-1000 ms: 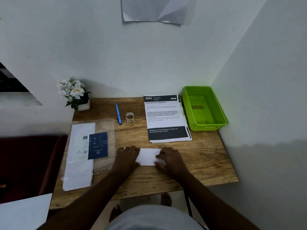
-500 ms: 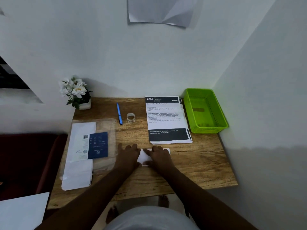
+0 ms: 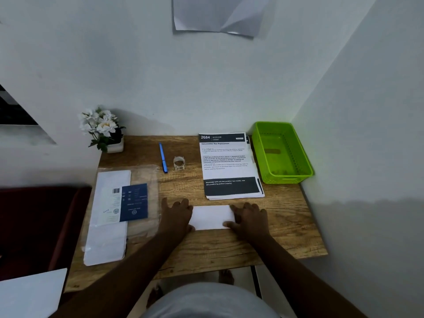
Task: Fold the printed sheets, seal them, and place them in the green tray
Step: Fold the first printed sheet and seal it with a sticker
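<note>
A folded white sheet (image 3: pixel 212 216) lies flat on the wooden desk (image 3: pixel 286 228) in front of me. My left hand (image 3: pixel 176 214) presses palm-down on its left end. My right hand (image 3: pixel 249 218) presses on its right end, thumb along the near edge. A stack of printed sheets (image 3: pixel 229 165) with black bands lies just beyond. The green tray (image 3: pixel 283 152) stands at the desk's far right corner, with a small brown patch showing on its floor. A small roll of clear tape (image 3: pixel 179 162) sits left of the stack.
A blue pen (image 3: pixel 163 161) lies beside the tape. A clear plastic pack of white envelopes (image 3: pixel 114 212) with a dark blue label covers the desk's left side. A white flower pot (image 3: pixel 104 131) stands at the back left. Walls close in behind and on the right.
My right hand has slid from the middle of the folded sheet to its right end, uncovering the sheet's middle. My left hand has stayed on the left end.
</note>
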